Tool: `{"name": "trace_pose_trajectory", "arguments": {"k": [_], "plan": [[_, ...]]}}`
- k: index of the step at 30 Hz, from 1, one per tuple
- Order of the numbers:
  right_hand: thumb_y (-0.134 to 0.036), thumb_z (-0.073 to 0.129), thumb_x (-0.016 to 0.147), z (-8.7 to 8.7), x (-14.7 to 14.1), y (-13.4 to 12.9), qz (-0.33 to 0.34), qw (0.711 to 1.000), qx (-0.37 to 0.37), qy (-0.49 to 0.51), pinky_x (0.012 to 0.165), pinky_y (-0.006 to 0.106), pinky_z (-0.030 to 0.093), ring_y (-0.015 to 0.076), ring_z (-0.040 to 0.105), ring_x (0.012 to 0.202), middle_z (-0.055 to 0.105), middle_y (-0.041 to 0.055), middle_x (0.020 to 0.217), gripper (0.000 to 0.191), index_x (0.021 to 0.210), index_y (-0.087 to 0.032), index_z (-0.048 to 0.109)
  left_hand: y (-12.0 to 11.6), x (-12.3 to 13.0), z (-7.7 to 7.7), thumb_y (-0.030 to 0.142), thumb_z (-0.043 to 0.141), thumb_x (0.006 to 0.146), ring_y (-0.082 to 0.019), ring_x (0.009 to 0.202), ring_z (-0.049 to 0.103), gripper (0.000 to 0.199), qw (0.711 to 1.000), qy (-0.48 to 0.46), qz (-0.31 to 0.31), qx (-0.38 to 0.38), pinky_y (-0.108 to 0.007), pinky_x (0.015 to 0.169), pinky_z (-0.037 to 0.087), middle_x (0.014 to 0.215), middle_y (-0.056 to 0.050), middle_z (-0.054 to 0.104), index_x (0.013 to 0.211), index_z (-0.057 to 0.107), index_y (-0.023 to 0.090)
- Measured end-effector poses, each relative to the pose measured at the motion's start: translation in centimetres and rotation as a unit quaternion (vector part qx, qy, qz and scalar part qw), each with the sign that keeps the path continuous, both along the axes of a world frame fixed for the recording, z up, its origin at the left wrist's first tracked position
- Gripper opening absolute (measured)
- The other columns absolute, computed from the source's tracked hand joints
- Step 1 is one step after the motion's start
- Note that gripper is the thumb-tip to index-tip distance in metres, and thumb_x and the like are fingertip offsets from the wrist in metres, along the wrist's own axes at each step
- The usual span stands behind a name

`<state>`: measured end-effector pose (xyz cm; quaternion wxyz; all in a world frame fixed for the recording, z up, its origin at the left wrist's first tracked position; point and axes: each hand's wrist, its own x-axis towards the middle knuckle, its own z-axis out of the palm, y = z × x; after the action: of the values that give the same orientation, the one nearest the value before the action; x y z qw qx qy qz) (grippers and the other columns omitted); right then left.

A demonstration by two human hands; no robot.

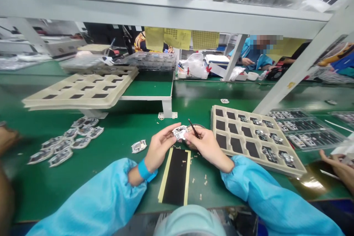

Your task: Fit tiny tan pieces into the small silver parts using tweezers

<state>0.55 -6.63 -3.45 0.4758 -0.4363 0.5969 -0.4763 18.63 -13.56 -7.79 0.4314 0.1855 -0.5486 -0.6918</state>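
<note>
My left hand [159, 145], with a blue band at its wrist, pinches a small white housing [179, 132] with metallic parts inside. Its open face is turned up towards me. My right hand [206, 145] touches the right edge of this housing with thumb and finger. Between the right fingers slants a slim dark tool [193, 127] that looks like tweezers, its tip pointing up and away. Behind that hand sits a round dish [197, 127], mostly hidden. A black mat [175, 179] with yellow tape edges lies below the hands, and small pale pieces [205, 180] are scattered around it.
Several similar housings [65, 143] lie on the left, one housing [139, 146] nearer. A cream tray [257, 136] with parts stands right; another tray [80, 88] rests on a raised stand. A shelf post [293, 73] slants at right. Other people's hands [339, 167] show at both sides.
</note>
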Motion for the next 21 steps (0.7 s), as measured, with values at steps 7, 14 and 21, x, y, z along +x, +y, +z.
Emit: {"name": "trace_pose_trajectory", "arguments": {"k": [7,14,21], "plan": [[-0.06,0.086,0.071,-0.8,-0.1,-0.3,-0.013,1.0,0.009,-0.015,0.061,0.009,0.042,0.0011,0.054,0.066,0.061,0.0044,0.083,0.064,0.087,-0.003,0.062,-0.1,-0.1,-0.8,0.037,0.084,0.096,-0.018,0.118,0.068,0.054,0.996,-0.059,0.023,-0.056,-0.02,0.097,0.056,0.139,-0.01,0.068,0.143,0.067,0.017],[-0.059,0.084,0.074,-0.9,-0.3,-0.2,-0.008,1.0,-0.002,0.004,0.064,0.009,0.041,-0.0001,0.053,0.071,0.061,0.0049,0.088,0.062,0.085,-0.003,0.059,0.0,0.2,-0.9,0.039,0.08,0.097,-0.009,0.073,0.051,0.046,0.971,-0.159,0.103,-0.148,-0.02,0.071,0.046,0.106,-0.002,0.074,0.139,0.074,0.02],[-0.046,0.086,0.075,-0.9,0.1,0.0,-0.005,0.999,-0.036,-0.034,0.082,0.011,0.05,0.0019,0.062,0.091,0.065,0.004,0.106,0.061,0.116,-0.009,0.059,0.4,-0.1,0.2,0.034,0.093,0.087,-0.018,0.111,0.074,0.053,0.999,-0.035,-0.002,0.032,-0.019,0.094,0.062,0.126,-0.012,0.074,0.132,0.074,0.015]]}}
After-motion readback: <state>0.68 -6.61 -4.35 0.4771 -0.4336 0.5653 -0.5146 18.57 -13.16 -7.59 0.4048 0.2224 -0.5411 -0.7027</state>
